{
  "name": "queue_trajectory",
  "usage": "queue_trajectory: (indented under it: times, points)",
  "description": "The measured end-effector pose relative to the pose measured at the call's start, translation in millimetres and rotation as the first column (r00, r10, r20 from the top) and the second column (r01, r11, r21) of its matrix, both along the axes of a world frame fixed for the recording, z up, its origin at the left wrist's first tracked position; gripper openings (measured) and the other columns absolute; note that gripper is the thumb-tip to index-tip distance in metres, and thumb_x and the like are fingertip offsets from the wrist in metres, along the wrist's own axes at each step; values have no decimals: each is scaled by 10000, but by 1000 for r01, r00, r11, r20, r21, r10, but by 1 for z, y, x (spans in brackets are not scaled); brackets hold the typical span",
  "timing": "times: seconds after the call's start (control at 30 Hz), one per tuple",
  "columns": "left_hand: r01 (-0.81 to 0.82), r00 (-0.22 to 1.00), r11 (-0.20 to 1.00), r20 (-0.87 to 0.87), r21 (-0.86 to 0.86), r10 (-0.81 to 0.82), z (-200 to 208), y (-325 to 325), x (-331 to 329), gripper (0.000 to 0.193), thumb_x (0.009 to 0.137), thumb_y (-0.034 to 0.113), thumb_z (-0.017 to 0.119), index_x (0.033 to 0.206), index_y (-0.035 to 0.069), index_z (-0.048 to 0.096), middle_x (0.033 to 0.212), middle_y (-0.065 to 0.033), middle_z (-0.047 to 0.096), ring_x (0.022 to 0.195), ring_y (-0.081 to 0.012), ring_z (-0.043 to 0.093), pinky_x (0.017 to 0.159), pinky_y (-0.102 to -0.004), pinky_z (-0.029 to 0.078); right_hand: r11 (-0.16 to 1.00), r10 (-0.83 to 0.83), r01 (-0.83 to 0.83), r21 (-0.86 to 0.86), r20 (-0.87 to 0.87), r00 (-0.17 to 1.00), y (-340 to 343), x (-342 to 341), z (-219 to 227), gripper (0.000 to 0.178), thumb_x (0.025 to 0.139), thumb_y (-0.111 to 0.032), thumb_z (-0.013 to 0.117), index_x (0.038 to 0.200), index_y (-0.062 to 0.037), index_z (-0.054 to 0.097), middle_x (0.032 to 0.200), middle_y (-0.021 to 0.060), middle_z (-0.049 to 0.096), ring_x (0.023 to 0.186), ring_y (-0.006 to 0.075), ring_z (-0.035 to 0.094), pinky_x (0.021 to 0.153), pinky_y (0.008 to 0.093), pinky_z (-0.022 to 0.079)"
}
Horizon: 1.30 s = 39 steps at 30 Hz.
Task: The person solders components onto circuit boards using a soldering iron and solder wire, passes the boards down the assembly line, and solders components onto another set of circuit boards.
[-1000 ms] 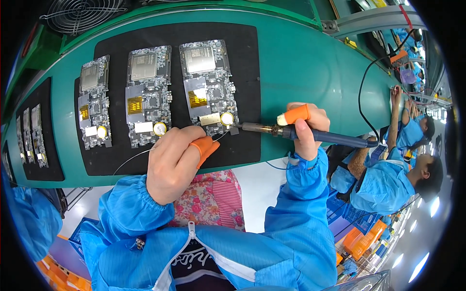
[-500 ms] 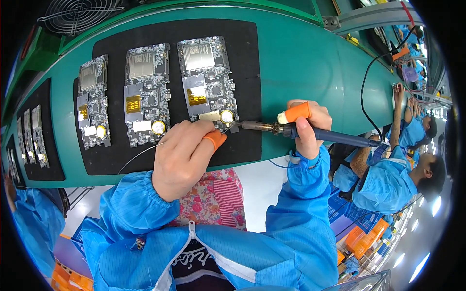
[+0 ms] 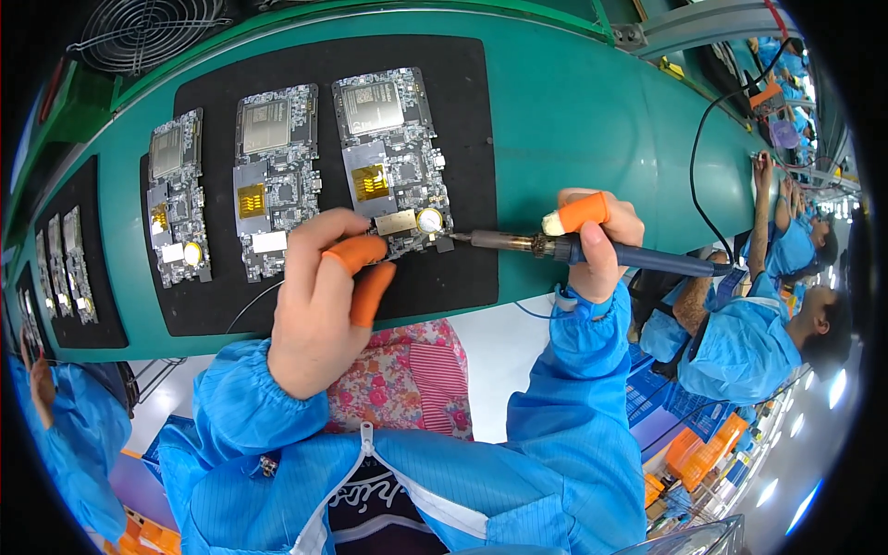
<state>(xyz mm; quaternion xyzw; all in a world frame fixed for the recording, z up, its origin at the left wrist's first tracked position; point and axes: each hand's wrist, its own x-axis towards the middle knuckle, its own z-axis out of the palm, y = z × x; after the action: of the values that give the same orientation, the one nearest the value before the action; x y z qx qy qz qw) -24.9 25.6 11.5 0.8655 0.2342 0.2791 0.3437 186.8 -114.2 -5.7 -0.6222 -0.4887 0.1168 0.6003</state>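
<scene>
My right hand [image 3: 599,242], an orange finger cot on one finger, grips a dark blue soldering iron [image 3: 647,259]. The iron's tip reaches the lower right corner of the rightmost circuit board [image 3: 407,166], just below a round silver part with a yellow rim [image 3: 429,220]. At that board's lower left edge is my left hand [image 3: 314,301], with orange cots on two fingers. Its fingers are bent around a thin solder wire [image 3: 254,305], which trails off to the left; the pinch itself is partly hidden. Two similar boards, the middle board [image 3: 277,176] and the left board [image 3: 176,194], lie alongside.
The boards rest on a black mat [image 3: 472,120] over a green bench top [image 3: 573,111]. Another mat [image 3: 97,277] with several boards is at the far left. A fan guard [image 3: 139,32] stands at the back left. The iron's black cable [image 3: 696,176] loops at right, near co-workers in blue.
My left hand has pulled back left and down from the round part, its fingers spreading somewhat. The soldering iron has shifted slightly right. The boards sit slightly further left in the view.
</scene>
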Motion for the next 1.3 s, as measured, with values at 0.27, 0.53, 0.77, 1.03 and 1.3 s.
queue_trajectory:
  times: [0.27, 0.53, 0.77, 1.03, 1.3]
  points:
    - [121, 993, 978, -37, 171, -116, -6, 4, -10, 246, 595, -10, 742, 805, 13, 616, 897, -72, 568, 773, -235, 536, 632, -311, 434, 992, 64, -64, -105, -8, 998, -3, -4, 4, 358, 762, -281, 531, 671, 65, 536, 655, 154, 566, 546, 193, 497, 485, 289, 363]
    - [154, 987, 959, -74, 239, -140, -16, 5, -7, 228, 588, 15, 699, 791, -6, 598, 937, -89, 577, 766, -229, 540, 643, -317, 426, 980, 179, -174, -94, 45, 983, 5, -3, 2, 235, 725, -159, 532, 710, 71, 582, 544, 116, 486, 435, 190, 454, 423, 289, 330]
    - [176, 984, 961, -73, 214, -164, -17, 5, -1, 221, 593, 4, 681, 794, -18, 592, 940, -105, 570, 772, -245, 544, 653, -336, 439, 986, 156, -152, -63, 64, 986, 5, -1, 2, 222, 717, -147, 531, 693, 69, 573, 528, 110, 472, 415, 187, 439, 409, 287, 319]
    - [179, 984, 954, -50, 243, -172, -17, 3, 7, 226, 583, -37, 733, 764, -19, 600, 881, -86, 571, 736, -239, 534, 593, -316, 430, 983, 179, -175, -64, 69, 981, 5, -1, 2, 222, 735, -151, 531, 675, 60, 564, 505, 93, 445, 405, 175, 417, 394, 283, 293]
    - [250, 967, 938, -108, 238, -231, -12, 1, 7, 182, 626, -26, 662, 781, -18, 567, 914, -114, 555, 759, -245, 549, 630, -338, 456, 985, 164, -160, -57, 64, 984, 3, -4, 2, 240, 742, -170, 535, 679, 60, 564, 510, 93, 449, 406, 171, 416, 398, 283, 293]
